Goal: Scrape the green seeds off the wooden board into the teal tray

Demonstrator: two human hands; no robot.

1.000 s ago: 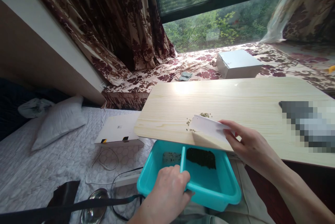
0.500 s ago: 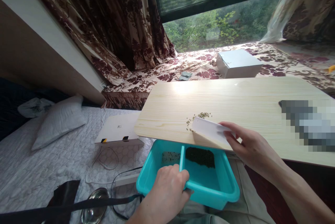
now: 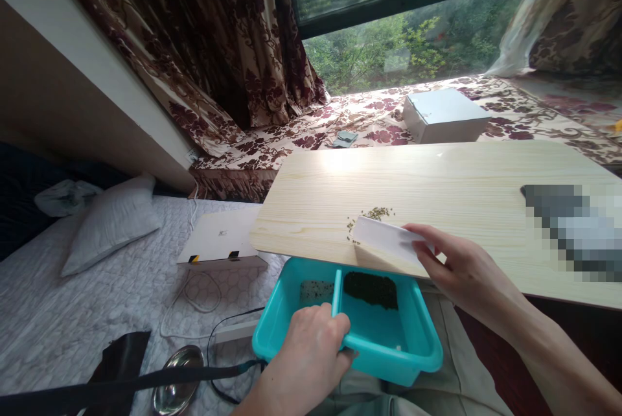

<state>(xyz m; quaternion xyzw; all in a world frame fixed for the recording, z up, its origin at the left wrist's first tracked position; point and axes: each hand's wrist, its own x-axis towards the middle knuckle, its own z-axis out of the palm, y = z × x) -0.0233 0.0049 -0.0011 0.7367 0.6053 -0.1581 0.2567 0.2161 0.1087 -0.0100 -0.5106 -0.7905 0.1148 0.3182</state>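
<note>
My right hand (image 3: 447,257) pinches a flat white card-like piece (image 3: 383,238), held on edge over the table near its front side. Beyond and left of the piece lie scattered small greenish-brown grains (image 3: 376,213). Below the table edge, my left hand (image 3: 318,345) is closed around the near rim of a turquoise two-compartment bin (image 3: 422,338), at its divider. A dark heap of fine grains (image 3: 372,289) fills the back of the right compartment. The left compartment holds a thin scatter of pale and dark bits (image 3: 315,289), partly hidden by my hand.
The light wooden table (image 3: 311,189) spans the middle. A blurred dark object (image 3: 573,228) lies at its right. Behind stands a white box (image 3: 447,115) on the window seat. On the bed are another white box (image 3: 221,234), a metal bowl (image 3: 179,377), cables and a pillow (image 3: 111,221).
The white piece and my right hand have shifted very slightly left. A small pale bit now shows in the right compartment near its front. My left hand stays on the rim.
</note>
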